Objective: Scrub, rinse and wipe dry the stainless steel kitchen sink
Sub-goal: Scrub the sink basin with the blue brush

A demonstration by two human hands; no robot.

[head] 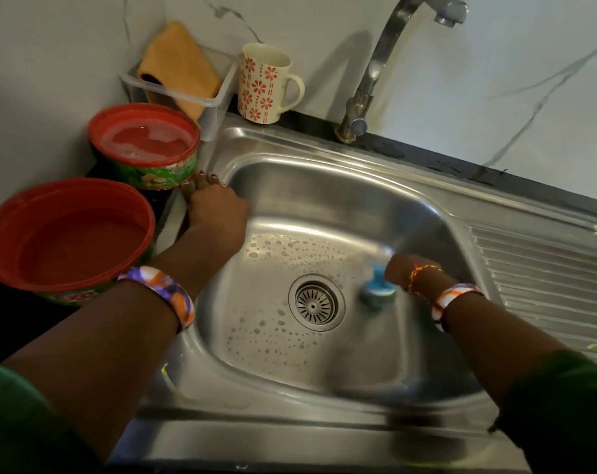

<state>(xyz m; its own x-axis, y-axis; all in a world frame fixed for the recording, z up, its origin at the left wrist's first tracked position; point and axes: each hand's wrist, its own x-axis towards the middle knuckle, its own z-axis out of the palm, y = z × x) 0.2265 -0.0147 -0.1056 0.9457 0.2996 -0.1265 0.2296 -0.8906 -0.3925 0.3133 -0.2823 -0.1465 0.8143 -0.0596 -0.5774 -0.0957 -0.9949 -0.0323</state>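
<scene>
At the far left a red tub (67, 234) full of clear water sits on the dark counter, and just behind it a second red tub (144, 145) holds soapy water. Both stand close to the sink's edge, so a careless swing of the left forearm could, I'd say, knock one over and flood the counter.

The left hand (211, 206) rests on the left rim of the stainless steel sink (324, 200), fingers spread flat over the edge and holding nothing; its fingertips nearly touch the soapy tub. That rim looks wet, and a bracing hand could slip on it.

Behind, an orange cloth (180, 66) lies in a clear plastic box (218, 94), with a floral mug (266, 83) beside it right at the sink's back edge, where a bump might tip it into the basin.

In the basin, suds dot the floor around the drain strainer (315, 302). To its right the right hand (410, 271) grips a blue scrubber (377, 289) pressed against the basin floor; it is blurred, so the exact finger hold I cannot tell. Soapy, it could squirt loose. The tap (386, 56) is off, and the drainboard (546, 275) lies at the far right.
</scene>
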